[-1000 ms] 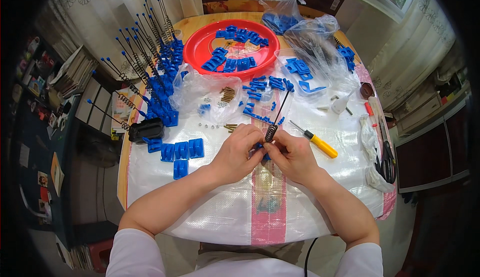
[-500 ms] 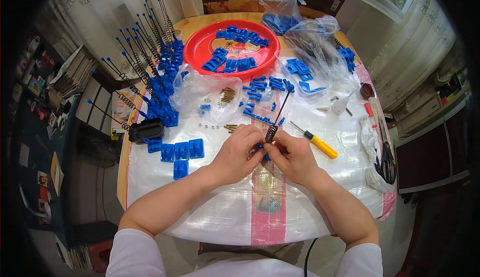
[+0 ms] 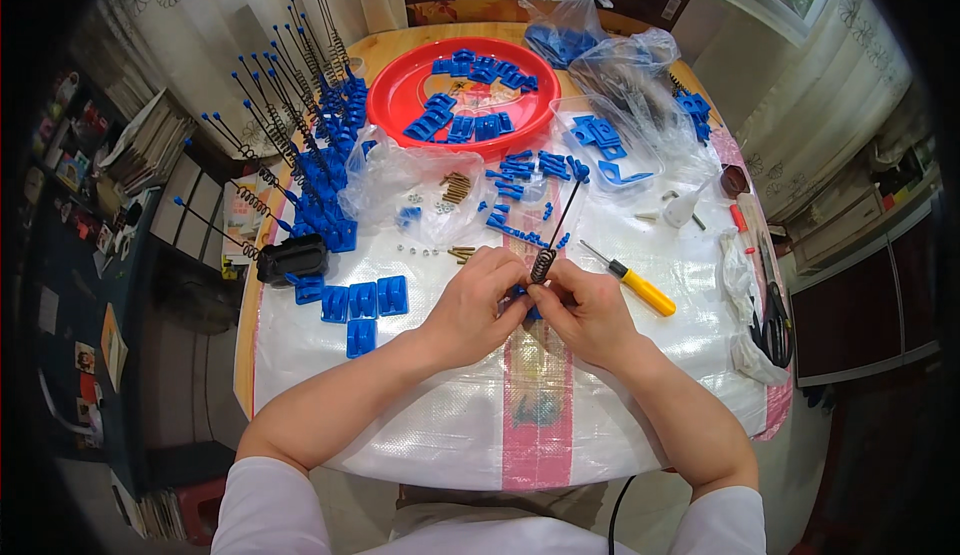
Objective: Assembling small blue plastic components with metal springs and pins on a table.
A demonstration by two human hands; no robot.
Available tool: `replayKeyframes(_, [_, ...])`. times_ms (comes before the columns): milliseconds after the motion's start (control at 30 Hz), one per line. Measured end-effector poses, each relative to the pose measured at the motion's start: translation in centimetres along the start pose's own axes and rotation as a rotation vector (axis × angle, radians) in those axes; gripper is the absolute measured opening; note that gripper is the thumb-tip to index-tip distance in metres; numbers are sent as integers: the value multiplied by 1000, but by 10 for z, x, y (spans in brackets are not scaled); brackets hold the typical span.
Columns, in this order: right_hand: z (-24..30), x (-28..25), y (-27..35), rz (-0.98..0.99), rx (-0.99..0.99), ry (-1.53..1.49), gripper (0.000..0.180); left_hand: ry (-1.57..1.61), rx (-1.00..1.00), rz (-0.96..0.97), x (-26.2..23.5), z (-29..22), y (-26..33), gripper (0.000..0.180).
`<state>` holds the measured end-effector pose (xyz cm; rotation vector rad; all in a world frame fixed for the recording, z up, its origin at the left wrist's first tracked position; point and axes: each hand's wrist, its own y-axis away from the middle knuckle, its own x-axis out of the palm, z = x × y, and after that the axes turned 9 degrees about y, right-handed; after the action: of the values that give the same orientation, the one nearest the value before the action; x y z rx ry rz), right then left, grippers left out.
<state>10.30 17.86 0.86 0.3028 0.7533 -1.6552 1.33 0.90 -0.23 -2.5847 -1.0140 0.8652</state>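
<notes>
My left hand (image 3: 476, 305) and my right hand (image 3: 588, 309) meet at the middle of the table, both pinching a small blue plastic piece (image 3: 520, 296) fitted with a black coil spring and thin rod (image 3: 556, 227) that sticks up and away from me. The rod ends in a blue tip. The blue piece is mostly hidden by my fingers. A yellow-handled screwdriver (image 3: 634, 283) lies just right of my right hand.
A red round tray (image 3: 392, 95) with blue parts stands at the back. Finished spring-rod pieces (image 3: 312, 145) crowd the left side. Loose blue blocks (image 3: 362, 302), a black box (image 3: 292, 258), plastic bags (image 3: 420, 185), brass screws (image 3: 455, 189) and scissors (image 3: 772, 317) lie around.
</notes>
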Motion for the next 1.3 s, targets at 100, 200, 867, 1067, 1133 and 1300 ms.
replayKeyframes(100, [-1, 0, 0, 16, 9, 11, 27, 8, -10, 2, -1, -1, 1, 17])
replayKeyframes(200, [0, -1, -1, 20, 15, 14, 26, -7, -14, 11, -2, -3, 0, 17])
replayKeyframes(867, [0, 0, -1, 21, 6, 7, 25, 18, -7, -5, -1, -2, 0, 19])
replayKeyframes(1067, [-1, -1, 1, 23, 21, 3, 26, -2, -2, 16, -1, -1, -1, 19])
replayKeyframes(1133, [2, -1, -1, 29, 28, 9, 26, -7, -7, 12, -2, -2, 0, 19])
replayKeyframes(1300, [0, 0, -1, 10, 5, 7, 26, -11, 24, 6, -3, -2, -1, 19])
